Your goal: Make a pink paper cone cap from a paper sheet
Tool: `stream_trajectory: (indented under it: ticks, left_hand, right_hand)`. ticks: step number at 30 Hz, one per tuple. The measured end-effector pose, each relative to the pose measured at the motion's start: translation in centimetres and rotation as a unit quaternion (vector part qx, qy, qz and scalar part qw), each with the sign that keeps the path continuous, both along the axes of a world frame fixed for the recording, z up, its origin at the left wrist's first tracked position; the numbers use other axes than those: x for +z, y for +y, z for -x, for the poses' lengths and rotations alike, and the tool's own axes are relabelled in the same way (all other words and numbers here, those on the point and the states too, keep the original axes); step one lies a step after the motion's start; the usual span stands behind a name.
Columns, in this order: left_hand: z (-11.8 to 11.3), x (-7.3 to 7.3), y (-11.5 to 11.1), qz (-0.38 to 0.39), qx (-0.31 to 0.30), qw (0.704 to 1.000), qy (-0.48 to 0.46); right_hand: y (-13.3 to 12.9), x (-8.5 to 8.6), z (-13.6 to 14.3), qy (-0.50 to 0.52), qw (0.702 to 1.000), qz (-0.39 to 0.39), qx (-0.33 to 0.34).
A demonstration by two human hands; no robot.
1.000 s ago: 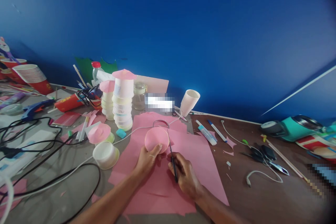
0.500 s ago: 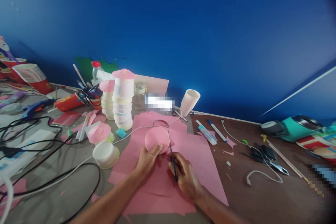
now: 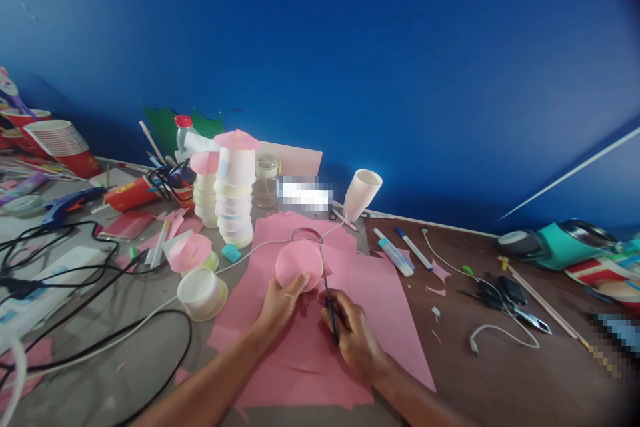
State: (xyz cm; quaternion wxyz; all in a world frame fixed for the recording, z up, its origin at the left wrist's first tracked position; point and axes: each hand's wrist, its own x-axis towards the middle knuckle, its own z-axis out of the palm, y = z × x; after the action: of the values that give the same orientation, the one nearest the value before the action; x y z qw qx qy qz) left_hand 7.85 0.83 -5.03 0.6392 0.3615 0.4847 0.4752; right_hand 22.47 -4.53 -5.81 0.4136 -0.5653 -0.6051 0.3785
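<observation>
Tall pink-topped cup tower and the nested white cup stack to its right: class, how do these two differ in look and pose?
The tall cup tower wears a pink paper top; the nested cup stack is open at its mouth.
The tall cup tower stands roughly upright, while the nested cup stack leans to the right.
The tall cup tower bulges in tiers; the nested cup stack shows closely packed rims.
Both are mostly whitish.

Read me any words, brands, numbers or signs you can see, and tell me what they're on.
No text can be read.
Tipped red cup: yellow lettering, too blurred.
Thick blue-and-white marker: print too small.
Stacked red cups at far left: yellowish print, too small.
</observation>
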Motion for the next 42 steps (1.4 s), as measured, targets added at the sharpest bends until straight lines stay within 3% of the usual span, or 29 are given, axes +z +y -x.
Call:
stream_trajectory:
  ticks: [19,24,32,42]
  left_hand:
    - [0.4,-1.1,0.9,0.014,0.049,0.998,-0.037]
    - [0.4,-0.6,0.9,0.005,0.052,0.998,-0.045]
    - [0.5,-0.2,0.7,-0.007,0.031,0.999,-0.034]
    - [0.1,0.7,0.3,0.015,0.027,1.0,-0.001]
  right_hand:
    - [0.1,-0.7,-0.2,-0.012,1.0,0.017,0.021]
    - [0.2,-0.8,-0.2,-0.019,1.0,0.009,0.011]
    - [0.1,0.7,0.1,0.094,0.993,0.07,0.022]
    - [0.1,1.0,0.1,0.062,0.996,0.065,0.028]
